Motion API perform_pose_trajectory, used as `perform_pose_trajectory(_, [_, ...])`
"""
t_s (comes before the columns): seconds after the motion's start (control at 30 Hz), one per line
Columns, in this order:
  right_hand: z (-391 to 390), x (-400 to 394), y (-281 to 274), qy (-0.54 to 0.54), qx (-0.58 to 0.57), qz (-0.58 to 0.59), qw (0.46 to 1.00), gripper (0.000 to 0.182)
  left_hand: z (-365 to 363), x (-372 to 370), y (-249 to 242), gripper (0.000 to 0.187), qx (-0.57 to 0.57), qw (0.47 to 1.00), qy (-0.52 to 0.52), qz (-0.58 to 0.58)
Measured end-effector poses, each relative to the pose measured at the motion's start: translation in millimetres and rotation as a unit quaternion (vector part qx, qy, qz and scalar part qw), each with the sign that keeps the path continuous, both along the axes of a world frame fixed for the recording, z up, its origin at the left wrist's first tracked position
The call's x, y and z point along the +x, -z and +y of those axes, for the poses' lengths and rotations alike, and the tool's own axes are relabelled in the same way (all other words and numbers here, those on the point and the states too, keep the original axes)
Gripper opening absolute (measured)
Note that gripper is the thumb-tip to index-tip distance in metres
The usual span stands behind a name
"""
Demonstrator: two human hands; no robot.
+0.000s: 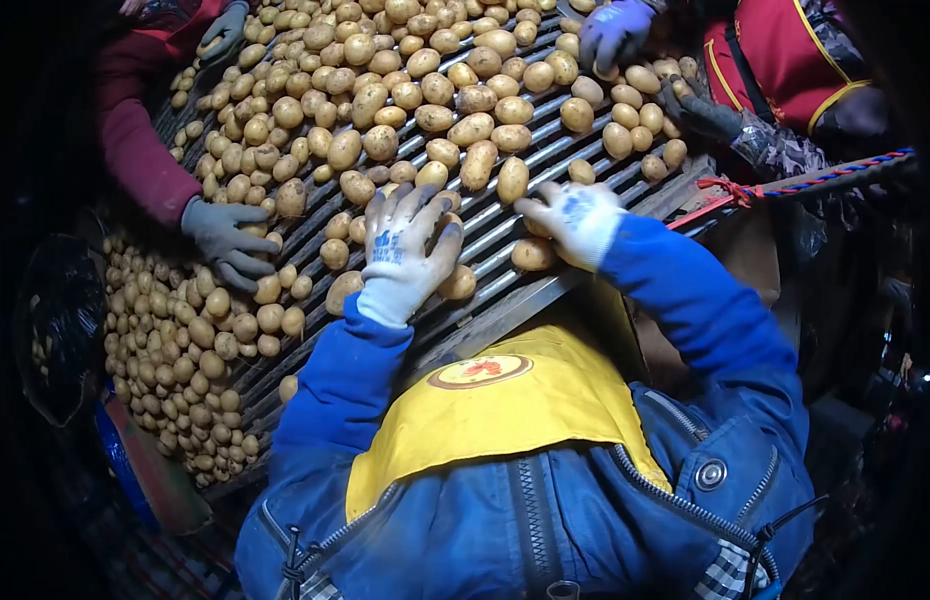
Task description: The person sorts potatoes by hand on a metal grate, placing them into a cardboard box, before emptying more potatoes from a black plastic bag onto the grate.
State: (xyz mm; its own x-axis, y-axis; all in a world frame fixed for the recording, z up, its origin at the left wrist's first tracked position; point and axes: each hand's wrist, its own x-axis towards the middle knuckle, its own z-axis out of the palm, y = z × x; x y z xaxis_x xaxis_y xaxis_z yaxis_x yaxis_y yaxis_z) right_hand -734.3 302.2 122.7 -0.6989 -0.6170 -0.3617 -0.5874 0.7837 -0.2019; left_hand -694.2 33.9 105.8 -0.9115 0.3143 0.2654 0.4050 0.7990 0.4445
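Note:
My left hand [400,245], in a white glove with a soiled grey palm side, rests over potatoes on the metal roller bars [485,290]. Its fingers are spread, and one potato [457,282] lies beside the thumb side. My right hand [577,222], gloved alike, is over the bars with its fingers stretched leftward and slightly bent. Just beyond its fingertips lies an oval potato [513,180]. Close below them sits another potato [532,254], and one more is partly hidden under the hand. I see nothing gripped in either hand.
A heap of potatoes [315,100] covers the rollers' far side; smaller ones [175,340] are piled at left. A co-worker's grey-gloved hand [230,240] works at left, other gloved hands [615,35] at upper right. A metal edge [515,310] runs before me; a red-blue rope [835,175] is at right.

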Motion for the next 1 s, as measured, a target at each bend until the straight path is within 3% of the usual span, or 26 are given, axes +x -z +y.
perform_pose_trajectory(0.07, [-16.8, -10.7, 3.7, -0.068, 0.087, 0.002, 0.994, 0.039, -1.8, 6.8, -2.9, 0.034, 0.015, 1.000, -0.020, 0.015])
perform_pose_trajectory(0.13, [0.3, -32.1, -2.9, -0.038, -0.044, -0.096, 0.994, 0.052, -6.3, 13.2, -1.6, 0.036, 0.052, 0.998, -0.035, 0.020])
perform_pose_trajectory(0.17, [8.0, -29.7, -12.6, 0.107, -0.126, -0.183, 0.969, 0.068, -8.3, 16.4, -1.5, 0.036, 0.066, 0.997, -0.035, 0.037])
perform_pose_trajectory(0.2, [20.6, -27.0, -1.5, 0.245, -0.250, -0.323, 0.879, 0.072, -8.5, 18.4, -3.1, 0.034, 0.087, 0.995, -0.032, 0.045])
perform_pose_trajectory(0.23, [27.5, -16.7, -6.4, 0.287, -0.409, -0.366, 0.785, 0.072, -7.9, 19.9, -0.9, 0.033, 0.112, 0.992, -0.036, 0.036])
perform_pose_trajectory(0.27, [33.3, 1.5, -11.7, 0.320, -0.556, -0.394, 0.659, 0.072, -7.0, 22.5, 1.9, 0.032, 0.136, 0.990, -0.035, 0.025])
perform_pose_trajectory(0.3, [40.1, 15.2, -17.2, 0.329, -0.630, -0.442, 0.547, 0.072, -4.7, 24.1, 2.8, 0.032, 0.152, 0.988, -0.031, 0.014])
perform_pose_trajectory(0.33, [43.9, 26.5, 0.4, 0.298, -0.704, -0.448, 0.464, 0.070, -1.7, 25.4, 2.7, 0.031, 0.167, 0.986, -0.025, 0.002])
perform_pose_trajectory(0.4, [63.6, 59.2, 13.1, 0.355, -0.740, -0.447, 0.355, 0.067, 5.4, 26.2, 5.0, 0.033, 0.164, 0.986, -0.017, -0.024])
perform_pose_trajectory(0.47, [83.6, 93.6, 34.3, 0.305, -0.783, -0.485, 0.242, 0.071, 16.4, 23.9, 3.0, 0.034, 0.154, 0.987, 0.035, -0.002])
perform_pose_trajectory(0.57, [100.2, 151.5, 33.4, 0.390, -0.814, -0.396, 0.171, 0.070, 33.6, 24.8, 20.9, 0.040, 0.119, 0.988, 0.092, 0.012])
perform_pose_trajectory(0.67, [139.1, 205.8, 35.5, 0.420, -0.850, -0.269, 0.168, 0.072, 49.1, 21.9, 33.9, 0.044, 0.058, 0.982, 0.180, 0.027])
perform_pose_trajectory(0.8, [223.4, 309.5, 28.8, 0.573, -0.811, -0.073, 0.094, 0.062, 54.1, 25.2, 47.1, 0.050, -0.072, 0.979, 0.186, 0.038])
perform_pose_trajectory(0.83, [236.7, 328.9, 16.5, 0.599, -0.787, -0.004, 0.148, 0.060, 50.9, 23.6, 49.7, 0.052, -0.093, 0.975, 0.198, 0.038])
perform_pose_trajectory(0.9, [270.0, 374.6, 30.7, 0.668, -0.730, 0.084, 0.117, 0.047, 54.1, 23.5, 51.0, 0.053, -0.123, 0.973, 0.195, 0.026])
perform_pose_trajectory(0.93, [284.5, 400.0, 37.9, 0.680, -0.709, 0.094, 0.160, 0.054, 54.7, 23.9, 49.0, 0.052, -0.133, 0.973, 0.187, 0.019])
perform_pose_trajectory(1.0, [319.5, 431.4, 82.3, 0.778, -0.539, 0.200, 0.252, 0.059, 54.5, 22.3, 48.5, 0.052, -0.130, 0.974, 0.186, 0.017])
